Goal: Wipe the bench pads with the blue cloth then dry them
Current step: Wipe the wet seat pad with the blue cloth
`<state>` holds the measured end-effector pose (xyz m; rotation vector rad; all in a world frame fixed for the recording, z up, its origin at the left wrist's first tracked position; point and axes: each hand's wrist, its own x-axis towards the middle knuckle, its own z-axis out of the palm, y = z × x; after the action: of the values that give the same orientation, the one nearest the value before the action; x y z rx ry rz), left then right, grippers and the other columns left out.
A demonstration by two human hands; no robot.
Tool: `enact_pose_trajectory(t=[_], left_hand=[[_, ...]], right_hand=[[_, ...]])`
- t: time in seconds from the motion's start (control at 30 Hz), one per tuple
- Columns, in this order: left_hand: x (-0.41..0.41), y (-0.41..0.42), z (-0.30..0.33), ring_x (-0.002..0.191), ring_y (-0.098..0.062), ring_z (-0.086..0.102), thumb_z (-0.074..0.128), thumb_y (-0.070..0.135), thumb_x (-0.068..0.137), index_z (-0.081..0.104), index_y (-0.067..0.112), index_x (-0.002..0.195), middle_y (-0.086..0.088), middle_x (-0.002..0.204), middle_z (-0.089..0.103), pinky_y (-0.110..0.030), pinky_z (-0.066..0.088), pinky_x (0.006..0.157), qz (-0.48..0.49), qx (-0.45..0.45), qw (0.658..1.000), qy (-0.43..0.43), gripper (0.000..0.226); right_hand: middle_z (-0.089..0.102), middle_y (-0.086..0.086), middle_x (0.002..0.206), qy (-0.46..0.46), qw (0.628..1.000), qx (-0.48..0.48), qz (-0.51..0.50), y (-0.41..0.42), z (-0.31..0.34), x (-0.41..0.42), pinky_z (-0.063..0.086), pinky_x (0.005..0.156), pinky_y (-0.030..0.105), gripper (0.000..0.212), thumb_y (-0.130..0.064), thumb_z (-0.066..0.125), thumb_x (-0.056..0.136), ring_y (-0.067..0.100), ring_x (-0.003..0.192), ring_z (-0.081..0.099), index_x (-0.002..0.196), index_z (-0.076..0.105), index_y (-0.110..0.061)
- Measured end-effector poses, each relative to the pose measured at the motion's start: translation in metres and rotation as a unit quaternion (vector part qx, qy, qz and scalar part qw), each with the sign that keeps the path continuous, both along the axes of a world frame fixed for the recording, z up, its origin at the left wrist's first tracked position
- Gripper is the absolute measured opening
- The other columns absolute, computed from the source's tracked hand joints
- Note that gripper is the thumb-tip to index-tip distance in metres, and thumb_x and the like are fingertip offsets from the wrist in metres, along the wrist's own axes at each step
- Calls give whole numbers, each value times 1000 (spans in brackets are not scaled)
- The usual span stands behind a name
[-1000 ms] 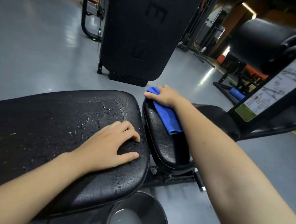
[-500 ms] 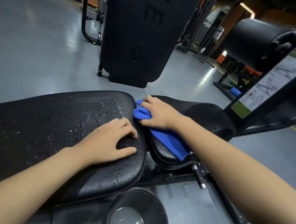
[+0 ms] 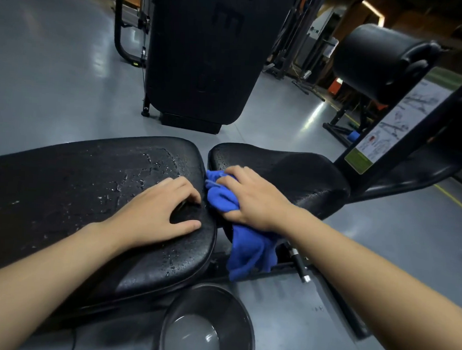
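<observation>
Two black bench pads lie side by side: a long back pad [image 3: 76, 188] on the left, beaded with water drops, and a smaller seat pad [image 3: 291, 175] on the right. My right hand [image 3: 252, 200] grips a bunched blue cloth [image 3: 223, 198] at the seat pad's near-left edge, by the gap between the pads. Part of the cloth hangs down below the pad. My left hand [image 3: 158, 214] rests on the back pad's right end, fingers curled lightly against the wet surface, holding nothing.
A dark bowl [image 3: 208, 326] with water stands on the grey floor just below the pads. An upright black pad [image 3: 204, 53] stands beyond the bench. A roller pad [image 3: 377, 62] and a post with an exercise chart [image 3: 393, 124] rise at the right.
My right hand has drawn the blue cloth from the seat pad's far end toward me along its left edge. The cloth now hangs lower. My left hand has stayed put.
</observation>
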<state>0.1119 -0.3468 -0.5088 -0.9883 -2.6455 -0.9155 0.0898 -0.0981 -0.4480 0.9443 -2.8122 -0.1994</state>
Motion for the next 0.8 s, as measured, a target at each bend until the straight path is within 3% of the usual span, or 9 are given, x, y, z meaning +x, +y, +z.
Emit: enact_pose_trajectory(t=[0.17, 0.33, 0.47, 0.57, 0.7, 0.8], left_hand=[[-1, -1, 0, 100, -7, 47, 55, 65, 83, 49, 43, 110, 22, 111, 46, -35, 45, 90, -9, 5, 1000, 0, 36], [1, -2, -1, 103, -6, 45, 59, 61, 84, 49, 41, 113, 22, 113, 45, -31, 43, 91, -1, -1, 1000, 2, 36], [1, 0, 0, 104, -6, 46, 58, 61, 85, 49, 42, 113, 22, 114, 46, -33, 44, 92, 3, -3, 1000, 1, 35], [3, 0, 0, 104, -5, 46, 56, 62, 86, 49, 43, 114, 23, 114, 45, -31, 44, 91, 6, -6, 1000, 2, 35], [6, -3, 1, 106, -3, 43, 55, 62, 87, 49, 44, 119, 25, 116, 43, -26, 38, 89, 8, -16, 1000, 5, 37], [8, -5, 1, 109, -1, 42, 54, 62, 87, 48, 45, 122, 27, 119, 42, -25, 38, 89, 8, -21, 1000, -3, 39]], right_hand=[[46, 12, 133, -52, 995, -2, -81, -18, 12, -59, 36, 102, 38, 62, -44, 68, 86, 34, 116, 49, 136, 51, -13], [45, 2, 131, -102, 981, -74, -150, -16, 17, -100, 33, 93, 30, 50, -51, 60, 91, 22, 120, 47, 133, 50, -24], [44, 1, 131, -106, 965, -103, -215, 7, 25, -107, 39, 103, 42, 54, -55, 58, 90, 23, 121, 50, 135, 49, -26], [45, 2, 130, -88, 947, -116, -286, 42, 35, -106, 41, 94, 41, 57, -61, 53, 90, 26, 114, 54, 132, 49, -23], [45, 3, 130, -75, 930, -129, -337, 78, 49, -92, 42, 100, 48, 79, -75, 40, 74, 27, 117, 54, 135, 47, -25], [43, 5, 131, -67, 919, -138, -363, 99, 54, -84, 42, 99, 47, 64, -65, 48, 85, 31, 117, 54, 137, 46, -26]])
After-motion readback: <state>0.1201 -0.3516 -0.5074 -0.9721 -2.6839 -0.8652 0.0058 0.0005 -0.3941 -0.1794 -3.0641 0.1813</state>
